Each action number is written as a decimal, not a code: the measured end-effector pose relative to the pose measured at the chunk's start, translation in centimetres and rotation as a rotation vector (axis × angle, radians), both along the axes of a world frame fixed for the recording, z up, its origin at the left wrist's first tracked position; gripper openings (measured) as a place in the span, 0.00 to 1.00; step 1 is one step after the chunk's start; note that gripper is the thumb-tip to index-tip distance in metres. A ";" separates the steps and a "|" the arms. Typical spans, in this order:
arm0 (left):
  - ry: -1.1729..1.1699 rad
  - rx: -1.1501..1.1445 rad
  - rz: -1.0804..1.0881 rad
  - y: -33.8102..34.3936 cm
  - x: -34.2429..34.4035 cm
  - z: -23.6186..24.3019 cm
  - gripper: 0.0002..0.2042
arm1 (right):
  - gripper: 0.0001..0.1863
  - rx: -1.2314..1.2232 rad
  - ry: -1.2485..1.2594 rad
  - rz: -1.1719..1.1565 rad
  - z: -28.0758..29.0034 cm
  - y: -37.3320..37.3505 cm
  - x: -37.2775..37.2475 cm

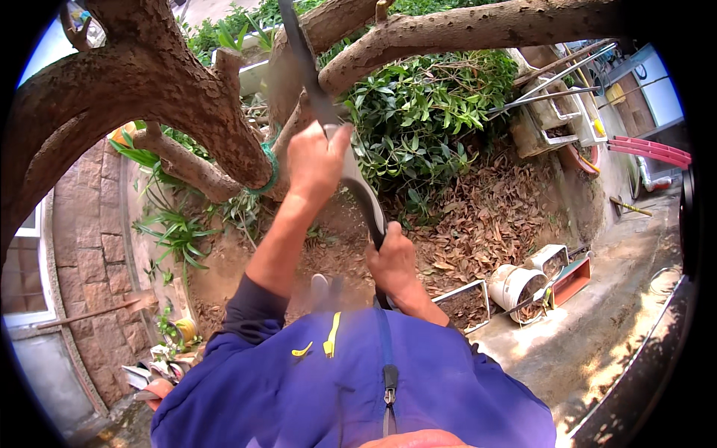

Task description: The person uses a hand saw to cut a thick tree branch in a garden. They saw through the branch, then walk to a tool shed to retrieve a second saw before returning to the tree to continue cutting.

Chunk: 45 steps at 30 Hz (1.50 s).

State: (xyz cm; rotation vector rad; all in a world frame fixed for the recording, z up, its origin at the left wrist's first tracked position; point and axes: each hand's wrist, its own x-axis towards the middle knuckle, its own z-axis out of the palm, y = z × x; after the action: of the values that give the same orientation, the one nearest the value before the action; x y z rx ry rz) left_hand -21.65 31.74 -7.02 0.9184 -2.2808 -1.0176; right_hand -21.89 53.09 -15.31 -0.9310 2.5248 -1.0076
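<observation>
A long grey-and-black tool (361, 193) runs up and slightly left in front of my body. Its dark upper end looks flat like a blade and is blurred. Higher up, my left hand (317, 161) is closed round it. My right hand (393, 260) grips its lower part, close to my blue jacket (358, 381). The upper end passes in front of the tree branches (448, 31), and I cannot tell whether it touches them. A thick trunk (160, 82) stands at the left, with a green tie (270, 170) round a lower stem.
A leafy bush (433, 104) grows ahead, above dry fallen leaves (493, 213). At the right are a white bucket (515, 290), a reddish planter box (572, 282) and stacked basins with metal poles (553, 95). A stone wall (91, 246) runs along the left.
</observation>
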 end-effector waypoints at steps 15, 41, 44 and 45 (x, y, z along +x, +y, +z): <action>0.077 0.113 0.067 4.2 1.0 -2.1 0.19 | 0.16 0.018 0.039 -0.006 -2.6 3.5 0.0; 0.043 0.100 0.068 10.5 3.8 -6.8 0.18 | 0.15 -0.005 0.099 -0.001 -9.1 10.4 2.5; 0.046 0.098 0.055 10.0 3.4 -6.3 0.16 | 0.15 -0.079 0.139 0.013 -6.8 9.6 1.6; 0.053 0.081 0.079 8.2 2.4 -4.8 0.16 | 0.14 0.010 0.117 -0.019 -6.7 7.9 1.2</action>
State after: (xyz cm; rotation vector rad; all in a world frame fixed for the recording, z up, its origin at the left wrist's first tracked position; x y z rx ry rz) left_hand -19.29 39.98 -11.85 0.9942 -2.1567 -1.0933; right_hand -20.73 61.03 -22.04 -0.9922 2.6361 -0.9716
